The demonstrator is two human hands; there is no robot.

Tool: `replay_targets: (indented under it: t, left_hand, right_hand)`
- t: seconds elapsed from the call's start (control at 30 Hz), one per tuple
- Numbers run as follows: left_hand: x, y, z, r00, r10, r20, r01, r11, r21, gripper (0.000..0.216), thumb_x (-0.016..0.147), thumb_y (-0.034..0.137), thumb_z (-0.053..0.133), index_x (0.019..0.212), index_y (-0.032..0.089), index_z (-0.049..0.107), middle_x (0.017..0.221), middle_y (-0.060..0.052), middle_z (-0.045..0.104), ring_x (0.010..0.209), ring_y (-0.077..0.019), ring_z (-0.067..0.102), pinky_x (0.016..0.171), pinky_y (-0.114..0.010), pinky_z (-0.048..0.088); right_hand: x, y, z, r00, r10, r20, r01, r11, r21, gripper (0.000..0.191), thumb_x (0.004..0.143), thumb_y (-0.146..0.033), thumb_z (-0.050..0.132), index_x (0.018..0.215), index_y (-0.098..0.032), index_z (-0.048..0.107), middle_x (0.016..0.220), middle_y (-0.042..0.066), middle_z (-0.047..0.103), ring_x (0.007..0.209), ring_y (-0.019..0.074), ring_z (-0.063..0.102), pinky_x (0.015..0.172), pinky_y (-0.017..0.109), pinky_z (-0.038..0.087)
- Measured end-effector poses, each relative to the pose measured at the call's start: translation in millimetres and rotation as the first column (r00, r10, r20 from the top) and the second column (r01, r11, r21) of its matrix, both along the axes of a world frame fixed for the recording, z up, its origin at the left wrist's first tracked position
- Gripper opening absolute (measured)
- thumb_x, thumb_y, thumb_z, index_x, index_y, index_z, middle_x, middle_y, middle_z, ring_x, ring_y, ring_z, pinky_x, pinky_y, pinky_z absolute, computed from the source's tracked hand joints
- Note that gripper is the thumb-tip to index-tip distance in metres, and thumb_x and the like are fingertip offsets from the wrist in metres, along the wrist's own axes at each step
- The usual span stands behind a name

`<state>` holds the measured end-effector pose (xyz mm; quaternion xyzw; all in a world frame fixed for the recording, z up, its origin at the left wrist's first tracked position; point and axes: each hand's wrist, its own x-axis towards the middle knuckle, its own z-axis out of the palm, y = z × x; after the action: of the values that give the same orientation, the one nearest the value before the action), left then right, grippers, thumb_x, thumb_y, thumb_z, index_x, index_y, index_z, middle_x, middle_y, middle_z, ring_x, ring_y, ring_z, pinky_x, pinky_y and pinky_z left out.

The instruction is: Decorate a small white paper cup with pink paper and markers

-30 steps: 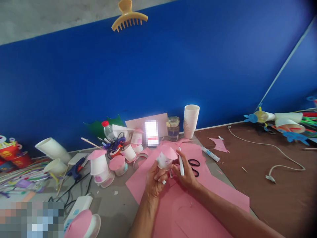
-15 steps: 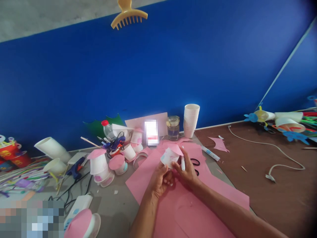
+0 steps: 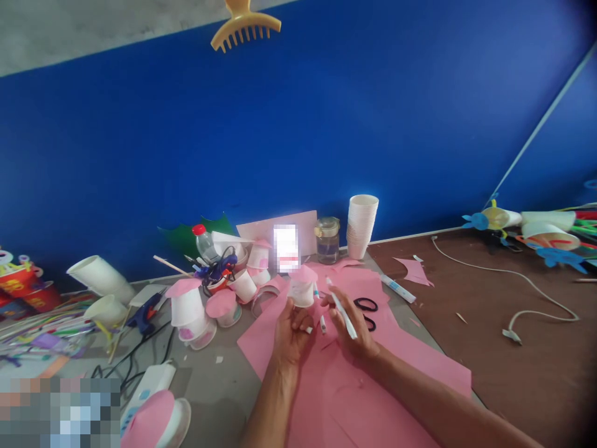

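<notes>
My left hand (image 3: 290,341) is closed with its fingertips at the base of a small white paper cup (image 3: 301,295). A pink paper cone (image 3: 303,274) caps the cup, which is upright. In my right hand (image 3: 353,333), just to the right and apart from the cup, is a white marker pen (image 3: 344,314) held at a slant. A second slim marker (image 3: 323,323) lies between the hands. Beneath both hands spread large pink paper sheets (image 3: 354,398). Black scissor handles (image 3: 366,304) show beside my right hand, with their blades hidden.
Several cone-topped cups (image 3: 188,308) stand at left, near a blue glue gun (image 3: 145,313) and a white power strip (image 3: 152,382). Behind are a lit phone (image 3: 285,247), a glass jar (image 3: 328,239) and a paper cup stack (image 3: 362,227). A white cable (image 3: 522,274) lies at right.
The cup has turned more upright and moved slightly left and up with my left hand. My right hand has drawn away from it, and the marker pen now slants.
</notes>
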<state>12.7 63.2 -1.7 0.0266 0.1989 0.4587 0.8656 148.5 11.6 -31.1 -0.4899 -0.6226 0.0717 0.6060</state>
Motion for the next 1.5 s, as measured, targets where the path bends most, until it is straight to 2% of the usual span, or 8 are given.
replay_targets:
  t: [0.13,0.33,0.6,0.8,0.97,1.23,1.5]
  left_hand:
    - [1,-2,0.2,1.000,-0.002,0.006,0.002,1.000,-0.024,0.036,0.091,0.023,0.052,0.060,0.019,0.034,0.045,0.011,0.019,0.035,-0.0030,0.021,0.036,-0.015,0.023]
    - [1,-3,0.5,0.997,0.016,-0.069,-0.012,0.999,0.053,0.036,0.089,0.027,0.056,0.061,0.019,0.035,0.050,0.010,0.018,0.038,-0.0034,0.020,0.038,-0.015,0.025]
    - [3,-5,4.8,0.992,-0.003,-0.124,0.008,0.999,0.038,0.035,0.088,0.030,0.057,0.060,0.017,0.039,0.046,0.010,0.019,0.036,-0.0033,0.017,0.035,-0.015,0.023]
    - [4,-5,6.5,0.989,-0.023,-0.143,0.031,0.998,0.058,0.033,0.087,0.029,0.059,0.062,0.017,0.041,0.046,0.011,0.017,0.036,-0.0036,0.016,0.035,-0.015,0.022]
    - [4,-4,3.6,0.994,-0.002,-0.108,0.007,0.999,0.043,0.032,0.087,0.026,0.058,0.061,0.017,0.041,0.046,0.011,0.022,0.036,-0.0028,0.017,0.035,-0.015,0.022]
    - [2,-2,0.3,0.995,0.011,-0.101,-0.005,0.998,0.058,0.034,0.086,0.025,0.059,0.061,0.018,0.038,0.046,0.011,0.020,0.035,-0.0027,0.019,0.036,-0.016,0.021]
    - [2,-1,2.8,0.986,0.034,-0.166,-0.021,0.996,0.083,0.032,0.085,0.026,0.061,0.062,0.018,0.041,0.047,0.011,0.021,0.035,-0.0029,0.017,0.035,-0.016,0.021]
  right_hand:
    - [0,-6,9.7,0.968,0.098,0.229,-0.118,0.990,0.074,0.033,0.097,-0.035,0.035,0.121,-0.023,0.055,0.090,0.008,0.064,0.081,0.0203,0.059,0.075,0.037,0.047]
    - [-3,-8,16.9,0.952,0.078,0.297,-0.127,0.981,0.148,0.032,0.092,-0.024,0.042,0.122,-0.022,0.055,0.089,0.008,0.062,0.077,0.0199,0.058,0.071,0.037,0.048]
    - [-4,-7,14.9,0.957,0.046,0.287,-0.076,0.992,0.096,0.035,0.091,-0.019,0.043,0.125,-0.022,0.050,0.093,0.009,0.064,0.082,0.0216,0.058,0.074,0.038,0.049]
    - [-4,-6,14.8,0.961,0.039,0.273,-0.072,0.991,0.112,0.034,0.089,-0.018,0.045,0.123,-0.022,0.052,0.095,0.009,0.065,0.083,0.0221,0.059,0.075,0.039,0.048]
    - [-4,-5,15.1,0.959,0.015,0.283,-0.046,0.994,0.103,0.035,0.088,-0.016,0.045,0.122,-0.021,0.052,0.096,0.009,0.066,0.083,0.0217,0.059,0.074,0.039,0.048]
    - [-3,-4,14.0,0.956,0.011,0.295,-0.045,0.993,0.109,0.036,0.088,-0.016,0.045,0.122,-0.021,0.053,0.097,0.010,0.066,0.082,0.0213,0.059,0.074,0.038,0.047]
    - [-1,-3,11.5,0.958,0.000,0.288,-0.032,0.994,0.105,0.037,0.086,-0.013,0.046,0.122,-0.021,0.052,0.096,0.009,0.065,0.081,0.0214,0.057,0.076,0.040,0.045]
